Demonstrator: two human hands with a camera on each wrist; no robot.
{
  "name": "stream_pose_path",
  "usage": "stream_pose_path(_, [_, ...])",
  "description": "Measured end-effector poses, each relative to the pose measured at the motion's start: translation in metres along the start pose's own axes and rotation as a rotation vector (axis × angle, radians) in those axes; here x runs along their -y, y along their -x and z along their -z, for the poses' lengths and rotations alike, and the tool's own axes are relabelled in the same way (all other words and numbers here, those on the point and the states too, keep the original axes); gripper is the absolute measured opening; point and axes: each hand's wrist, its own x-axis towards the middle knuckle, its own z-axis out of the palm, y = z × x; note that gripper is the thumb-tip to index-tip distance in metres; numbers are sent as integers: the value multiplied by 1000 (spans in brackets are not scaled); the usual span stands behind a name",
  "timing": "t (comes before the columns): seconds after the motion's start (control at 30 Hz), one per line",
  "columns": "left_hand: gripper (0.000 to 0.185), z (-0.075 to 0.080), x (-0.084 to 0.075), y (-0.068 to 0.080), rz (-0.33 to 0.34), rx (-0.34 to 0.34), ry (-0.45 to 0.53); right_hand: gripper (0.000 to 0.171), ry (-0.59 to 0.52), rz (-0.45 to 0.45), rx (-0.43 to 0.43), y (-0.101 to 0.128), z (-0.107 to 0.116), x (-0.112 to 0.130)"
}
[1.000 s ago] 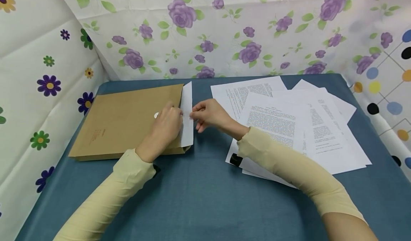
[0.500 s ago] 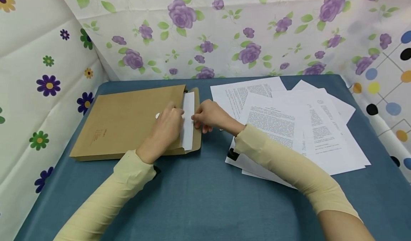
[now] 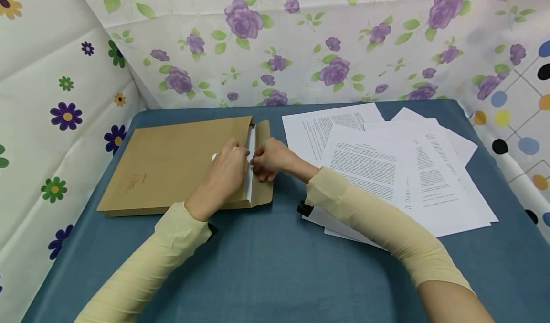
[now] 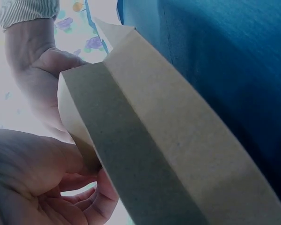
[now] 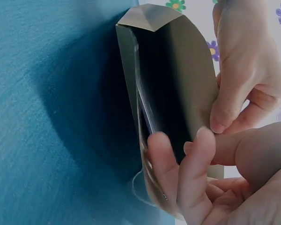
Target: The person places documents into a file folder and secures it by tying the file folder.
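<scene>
Envelope (image 3: 172, 165) lies on the blue desk (image 3: 266, 265), its mouth held between the left hand (image 3: 225, 170) and right hand (image 3: 268, 159), a white sheet (image 3: 249, 170) edging inside; loose papers (image 3: 386, 170) spread nearby. Left wrist: curled fingers (image 4: 91, 201) grip the flap. Right wrist: fingers (image 5: 178, 173) pinch the open mouth.

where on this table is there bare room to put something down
Bare blue tablecloth runs along the near edge, between the two sleeves, below the brown envelope. A thin strip lies behind the envelope. The right half is crowded with loose printed sheets; left hand and right hand fill the envelope mouth.
</scene>
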Motion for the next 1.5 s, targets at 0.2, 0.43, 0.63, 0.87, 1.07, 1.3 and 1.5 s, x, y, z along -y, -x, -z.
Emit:
stream_pose_path(0.2, [23,-1,-1,0,4,12,1,21,42,-7,-23,-5,-2,-1])
stream_pose_path(0.43, [23,-2,-2,0,11,11,14,21,40,33,-90,-4,3,-8])
stream_pose_path(0.63, [23,-4,-1,-2,24,1,26,24,44,171,-132,5,18,-22])
stream_pose_path(0.87, [25,-5,0,-3,76,-20,104,25,99,289,-218,20,40,-38])
stream_pose_path(1.07, [34,-5,2,-5,103,-37,150,38,283,263,-221,29,63,-53])
stream_pose_path(1.3, [39,-6,2,-7,132,-33,156,56,475,198,-210,38,87,-77])
stream_pose_path(1.5, [25,-6,0,-8,132,-18,132,69,583,99,-256,43,109,-103])
